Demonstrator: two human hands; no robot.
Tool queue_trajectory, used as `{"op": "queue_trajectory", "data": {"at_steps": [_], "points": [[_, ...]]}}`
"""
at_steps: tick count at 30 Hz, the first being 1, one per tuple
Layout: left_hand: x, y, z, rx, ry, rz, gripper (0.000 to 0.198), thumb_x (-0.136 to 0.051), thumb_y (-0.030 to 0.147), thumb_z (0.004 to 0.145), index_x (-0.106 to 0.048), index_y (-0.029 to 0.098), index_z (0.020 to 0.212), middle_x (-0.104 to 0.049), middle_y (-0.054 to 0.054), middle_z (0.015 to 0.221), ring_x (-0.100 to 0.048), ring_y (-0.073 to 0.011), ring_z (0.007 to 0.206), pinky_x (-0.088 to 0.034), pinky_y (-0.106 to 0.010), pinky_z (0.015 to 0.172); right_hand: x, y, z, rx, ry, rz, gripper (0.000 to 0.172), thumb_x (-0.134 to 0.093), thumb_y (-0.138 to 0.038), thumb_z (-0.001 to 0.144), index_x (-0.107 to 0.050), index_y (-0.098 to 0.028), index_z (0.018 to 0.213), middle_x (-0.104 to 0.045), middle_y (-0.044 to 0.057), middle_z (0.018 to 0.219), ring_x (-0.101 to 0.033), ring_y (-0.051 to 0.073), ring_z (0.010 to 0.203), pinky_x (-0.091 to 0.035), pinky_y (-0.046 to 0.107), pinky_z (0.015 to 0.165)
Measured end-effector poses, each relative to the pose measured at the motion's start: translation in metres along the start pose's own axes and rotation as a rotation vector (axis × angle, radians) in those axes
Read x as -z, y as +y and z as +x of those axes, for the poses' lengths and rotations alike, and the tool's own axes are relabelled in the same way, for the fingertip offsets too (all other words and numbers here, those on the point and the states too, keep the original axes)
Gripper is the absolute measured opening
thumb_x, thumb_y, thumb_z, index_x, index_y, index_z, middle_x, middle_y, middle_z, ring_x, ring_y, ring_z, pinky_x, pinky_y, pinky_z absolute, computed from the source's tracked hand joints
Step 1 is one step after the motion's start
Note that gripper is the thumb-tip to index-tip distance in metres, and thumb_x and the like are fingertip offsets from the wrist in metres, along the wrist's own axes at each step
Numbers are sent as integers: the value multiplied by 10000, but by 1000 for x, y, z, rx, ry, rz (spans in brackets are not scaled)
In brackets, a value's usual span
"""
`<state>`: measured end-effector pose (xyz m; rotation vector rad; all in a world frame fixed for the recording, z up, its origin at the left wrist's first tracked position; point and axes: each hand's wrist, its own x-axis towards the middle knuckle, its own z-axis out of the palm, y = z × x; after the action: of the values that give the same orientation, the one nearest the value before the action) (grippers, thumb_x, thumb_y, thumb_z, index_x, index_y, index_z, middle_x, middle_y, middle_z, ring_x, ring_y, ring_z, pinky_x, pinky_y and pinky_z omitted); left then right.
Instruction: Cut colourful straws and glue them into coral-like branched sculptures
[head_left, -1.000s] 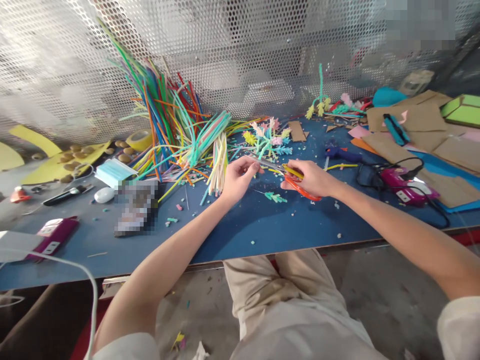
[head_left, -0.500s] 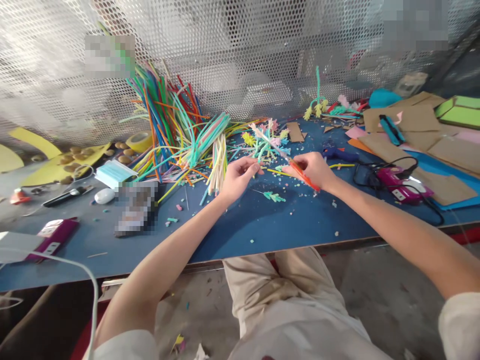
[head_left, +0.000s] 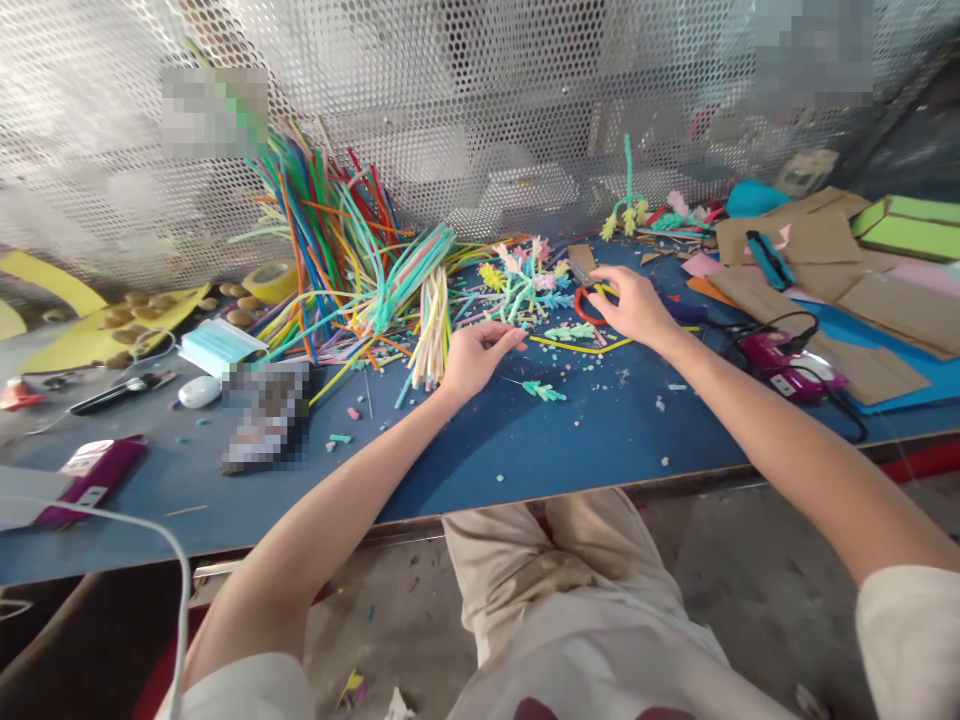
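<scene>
My left hand [head_left: 474,358] hovers over the blue table [head_left: 525,450] with thumb and fingers pinched together; what they pinch is too thin to name. My right hand [head_left: 636,305] reaches further back and rests closed on orange-handled scissors [head_left: 584,305], low at the table top. A long yellow straw [head_left: 577,348] lies between the two hands. A small teal cut straw piece [head_left: 543,391] sits just in front of the left hand. Pastel straw flowers [head_left: 531,282] lie right behind both hands.
A big heap of coloured straws [head_left: 352,255] leans on the perforated metal screen [head_left: 450,100]. A magenta glue gun with black cable [head_left: 787,362] and cardboard sheets [head_left: 825,240] lie to the right. A face mask [head_left: 217,345], tape roll [head_left: 271,280], mouse [head_left: 199,392] and purple device [head_left: 90,470] lie to the left.
My right hand has moved away from the left hand, back and down to the table with the scissors. The left hand stayed almost in place, still pinched.
</scene>
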<state>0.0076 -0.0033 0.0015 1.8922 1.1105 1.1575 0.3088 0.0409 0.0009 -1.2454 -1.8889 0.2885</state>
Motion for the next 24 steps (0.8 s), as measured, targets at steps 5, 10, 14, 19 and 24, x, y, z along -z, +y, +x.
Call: {"op": "queue_trajectory", "data": {"at_steps": [5, 10, 14, 19, 24], "points": [[-1, -5, 0, -174, -44, 269, 260, -669, 442, 978, -802, 219, 974, -804, -30, 872, -650, -160, 731, -478, -287, 728, -8, -44, -21, 198, -141, 135, 317, -623, -403, 976, -747, -216, 1200, -763, 98, 1140, -729, 232, 937, -573, 419, 944], [-5, -1, -6, -315, -89, 495, 219, -668, 401, 982, -823, 247, 984, -767, -35, 811, -641, -178, 749, -465, -301, 750, -24, -65, -37, 304, -272, 101, 284, -612, -455, 1010, -788, -245, 1083, -793, 74, 1032, -713, 246, 943, -549, 434, 943], [-7, 2, -8, -363, -109, 527, 278, -622, 450, 1016, -816, 253, 994, -757, -36, 797, -645, -184, 745, -483, -312, 774, -28, -61, -39, 290, -255, 68, 290, -582, -466, 1032, -783, -257, 1016, -795, 65, 1016, -710, 244, 937, -533, 424, 924], [8, 6, -4, -472, -257, 605, 252, -584, 403, 1017, -781, 260, 1083, -791, -57, 971, -699, -220, 907, -504, -357, 911, -7, -54, -33, 241, -273, 36, 283, -631, -502, 994, -758, -253, 946, -758, 56, 908, -660, 223, 831, -508, 391, 826], [26, 3, 3, -564, -462, 620, 204, -610, 374, 979, -774, 270, 1041, -794, -62, 996, -702, -234, 930, -501, -382, 947, 25, -42, -25, 263, -542, 99, 272, -691, -525, 935, -803, -284, 881, -782, 29, 918, -661, 225, 858, -503, 401, 875]]}}
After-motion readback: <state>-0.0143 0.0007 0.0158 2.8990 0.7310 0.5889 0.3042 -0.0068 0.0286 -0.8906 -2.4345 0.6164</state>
